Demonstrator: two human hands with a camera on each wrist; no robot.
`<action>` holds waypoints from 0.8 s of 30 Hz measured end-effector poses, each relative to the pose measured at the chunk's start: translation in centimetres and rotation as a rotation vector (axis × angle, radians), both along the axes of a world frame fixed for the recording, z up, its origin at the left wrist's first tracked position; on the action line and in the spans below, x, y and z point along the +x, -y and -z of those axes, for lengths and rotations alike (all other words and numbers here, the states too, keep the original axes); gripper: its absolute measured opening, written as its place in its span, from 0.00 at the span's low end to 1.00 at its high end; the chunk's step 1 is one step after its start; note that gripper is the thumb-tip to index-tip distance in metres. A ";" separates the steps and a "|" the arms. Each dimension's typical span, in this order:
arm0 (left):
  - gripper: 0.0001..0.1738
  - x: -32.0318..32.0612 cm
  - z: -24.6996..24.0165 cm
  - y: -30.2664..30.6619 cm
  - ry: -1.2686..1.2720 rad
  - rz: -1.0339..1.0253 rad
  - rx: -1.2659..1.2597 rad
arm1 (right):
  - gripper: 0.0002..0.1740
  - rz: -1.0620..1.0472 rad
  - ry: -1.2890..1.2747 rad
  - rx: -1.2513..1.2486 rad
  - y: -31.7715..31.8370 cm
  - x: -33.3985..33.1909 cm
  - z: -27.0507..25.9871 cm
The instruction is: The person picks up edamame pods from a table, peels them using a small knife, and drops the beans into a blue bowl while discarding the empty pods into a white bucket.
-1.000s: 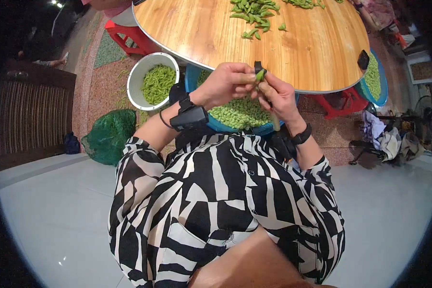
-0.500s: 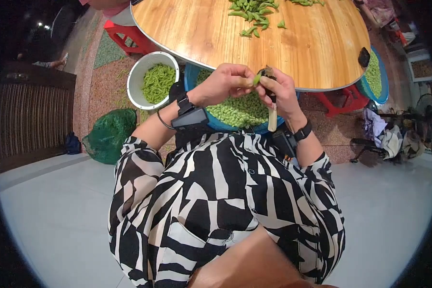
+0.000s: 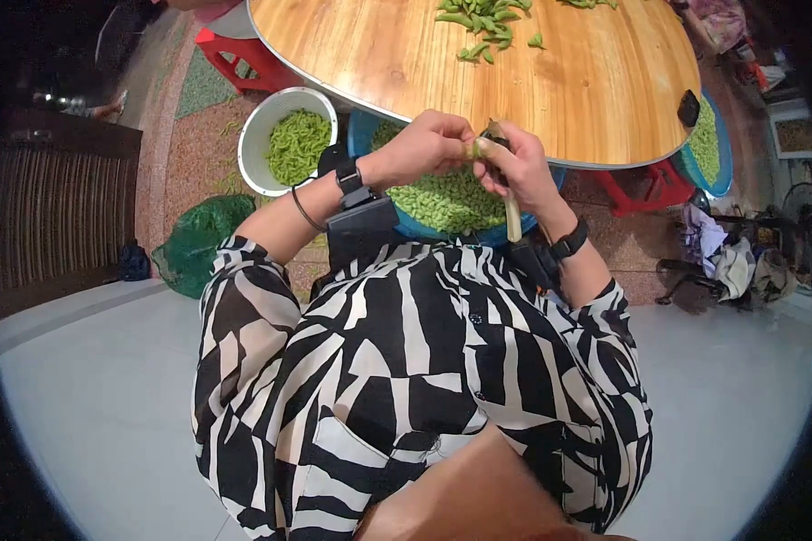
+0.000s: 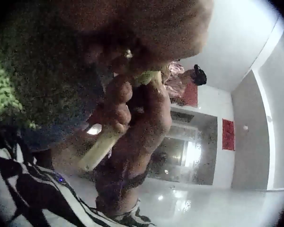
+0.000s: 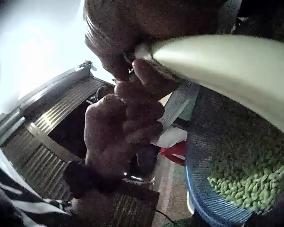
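My left hand (image 3: 431,144) pinches a green bean pod (image 4: 146,77) between thumb and fingertips, close against the right hand. My right hand (image 3: 525,169) grips a knife-like tool with a pale handle (image 3: 513,221), which sticks out below the fist. The tool's dark upper part shows between the right thumb and fingers, and its working edge is hidden. In the right wrist view the pale handle (image 5: 222,64) looms large in front, with the left hand (image 5: 120,120) beyond. Both hands are over a blue basin (image 3: 359,131) of shelled green beans (image 3: 451,203).
A wooden round table (image 3: 406,72) has its edge just past the hands, with a pile of pods (image 3: 487,22) on it. On the left stand a white bucket (image 3: 253,149) of pods, a red stool (image 3: 235,59) and a green net bag (image 3: 207,243). Another blue basin (image 3: 724,176) is at right.
The right hand has turned, so the pale handle now shows below it. The left fingers have closed in on the right hand, leaving less of the pod visible.
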State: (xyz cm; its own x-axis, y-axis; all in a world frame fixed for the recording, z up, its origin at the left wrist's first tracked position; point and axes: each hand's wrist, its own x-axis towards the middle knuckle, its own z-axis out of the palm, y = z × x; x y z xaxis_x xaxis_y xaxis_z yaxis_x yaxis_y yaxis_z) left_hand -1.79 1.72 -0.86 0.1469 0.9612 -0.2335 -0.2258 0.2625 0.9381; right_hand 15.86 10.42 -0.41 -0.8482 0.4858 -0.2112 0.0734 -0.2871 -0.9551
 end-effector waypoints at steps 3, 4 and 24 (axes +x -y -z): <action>0.06 0.2 0.4 -0.7 -0.131 -0.046 -0.021 | 0.08 0.033 0.029 0.078 0.1 -0.3 0.4; 0.07 0.3 0.7 -1.0 -0.458 -0.086 0.128 | 0.08 0.056 0.051 0.161 0.3 -0.5 1.0; 0.08 -10.0 -4.8 4.9 -1.611 -0.202 0.523 | 0.11 0.066 0.033 0.343 0.9 2.1 0.0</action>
State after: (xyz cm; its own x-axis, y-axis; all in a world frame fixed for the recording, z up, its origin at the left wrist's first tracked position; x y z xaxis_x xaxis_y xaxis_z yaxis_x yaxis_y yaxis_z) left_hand -11.75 -3.13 3.91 -0.0290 0.9502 0.3103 0.9784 -0.0365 0.2033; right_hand 17.98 9.48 -0.38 -0.8082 0.5865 -0.0534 0.0980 0.0445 -0.9942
